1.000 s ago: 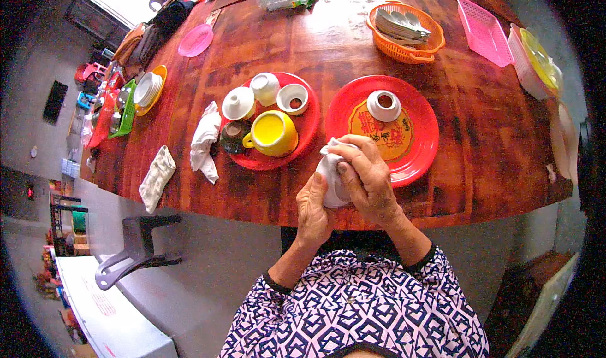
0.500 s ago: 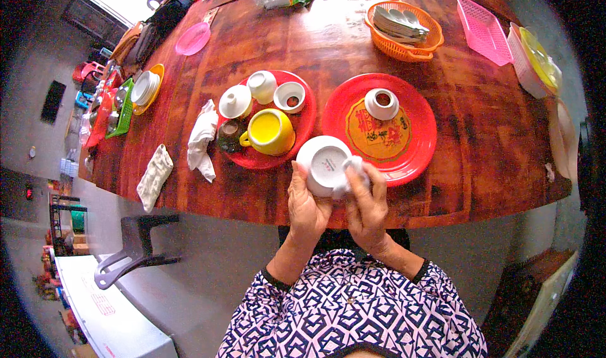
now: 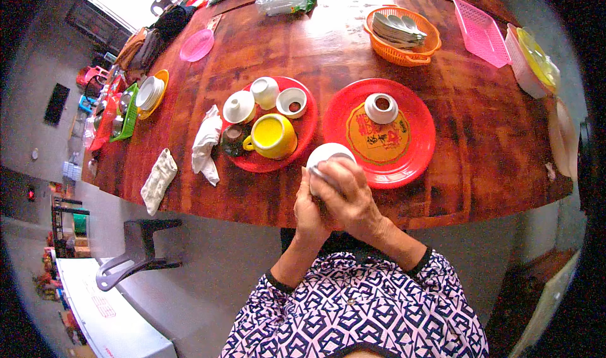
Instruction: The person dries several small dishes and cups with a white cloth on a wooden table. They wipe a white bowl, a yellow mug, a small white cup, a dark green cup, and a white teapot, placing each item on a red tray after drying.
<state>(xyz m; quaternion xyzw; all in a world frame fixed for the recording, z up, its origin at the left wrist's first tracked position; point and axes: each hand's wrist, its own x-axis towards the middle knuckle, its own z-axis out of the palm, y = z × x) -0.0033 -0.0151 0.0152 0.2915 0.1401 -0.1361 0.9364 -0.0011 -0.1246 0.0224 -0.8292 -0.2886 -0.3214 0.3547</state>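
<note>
In the head view, the only one, two hands meet over one white bowl (image 3: 331, 150), held up at the near edge of the wooden table (image 3: 271, 55), just in front of the gap between two red trays. The left hand (image 3: 309, 214) has its thumb raised along the bowl's near left side, seemingly to keep it from turning; its other fingers are hidden, so I cannot tell how they lie. The right hand (image 3: 347, 197) lies across the bowl with its fingers bent and close together, likely pressing against the hold beneath. Whether it pinches a cloth I cannot tell.

The left red tray (image 3: 309, 121) carries five pieces: one yellow mug (image 3: 274, 136), one dark cup (image 3: 237, 141), and three white pieces. They sit close together, probably to fit the round tray. The right red tray (image 3: 420, 131) holds one small white piece (image 3: 382, 109), well to its far side. Two cloths lie left of the trays, within easy reach: one white cloth (image 3: 206, 145) and one off-white cloth (image 3: 159, 181). Farther off, one orange basket (image 3: 404, 56) keeps a stack of spoons (image 3: 398, 30) together, too overlapped to count.
</note>
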